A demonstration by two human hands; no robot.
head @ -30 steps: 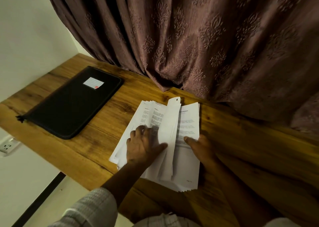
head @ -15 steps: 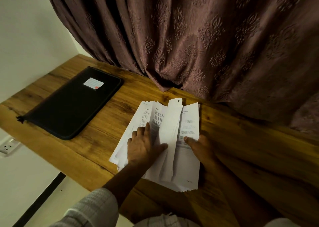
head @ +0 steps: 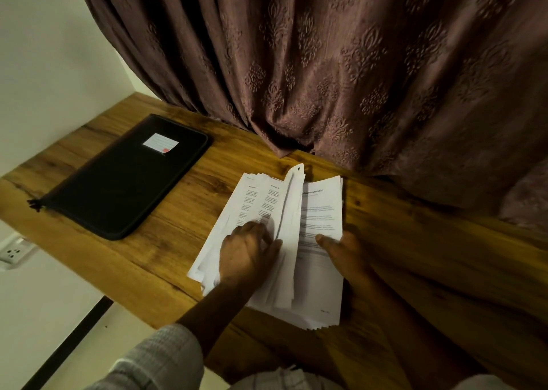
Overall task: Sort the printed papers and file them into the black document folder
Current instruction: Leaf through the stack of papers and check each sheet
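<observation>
left fingers creep to the raised sheets; folder not yet opened

the left hand [head: 246, 253] lies palm down on the left-hand fan of the printed papers [head: 320, 211]. its fingers are loosely spread and press the pages flat, and its thumb lies against the foot of the raised sheets [head: 292, 211] that stand on edge between the two halves. over the last second its fingertips have slid a little to the right, from the middle of the fan to the base of those raised sheets. the palm has hardly shifted. the right hand [head: 344, 250] has stayed put, its thumb resting on the top page of the right-hand pile, the one with a bold heading. its other fingers are lost in shadow at the pile's edge, so i cannot tell whether it pinches the pile or only pins it down

the raised sheets stand as they did, so no page has crossed from one side to the other. i judge the leafing to be under way, with the stack split but not yet ordered

the papers lie on the wooden desk [head: 178, 235], near its front edge. the black document folder [head: 118, 182] lies flat and closed well apart to the left, white label [head: 160, 143] up, exactly where it was, so filing has not begun. a patterned curtain [head: 355, 63] hangs behind the desk, and a wall socket [head: 13, 251] sits at far left
</observation>
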